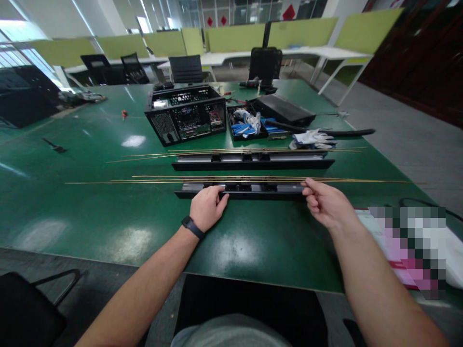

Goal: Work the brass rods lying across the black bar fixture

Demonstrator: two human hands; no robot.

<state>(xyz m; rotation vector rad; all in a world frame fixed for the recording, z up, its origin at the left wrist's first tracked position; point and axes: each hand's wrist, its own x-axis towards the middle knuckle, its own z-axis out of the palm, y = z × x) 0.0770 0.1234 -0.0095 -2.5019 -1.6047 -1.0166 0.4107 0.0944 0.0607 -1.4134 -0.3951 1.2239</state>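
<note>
A long black channel (267, 195) with a grey inside and small black blocks in it lies nearest me on the green table. My left hand (208, 207), wearing a dark wristband, is closed over its front edge, thumb in front and fingers on top. Several thin brass-coloured rods (152, 180) run lengthwise over the channel and stick out past both ends. At the right end, my right hand (327, 205) is pinched at a rod; the fingertips partly hide the contact. Behind lies a similar channel (289, 165) with more thin rods (144, 155) along it.
An open black computer case (191, 118) stands at the back. Right of it are a black tray (249, 135) with gloves, a flat black box (284, 108), a black tube (347, 132) and a white glove (314, 140). Papers (376, 226) lie at the right table edge.
</note>
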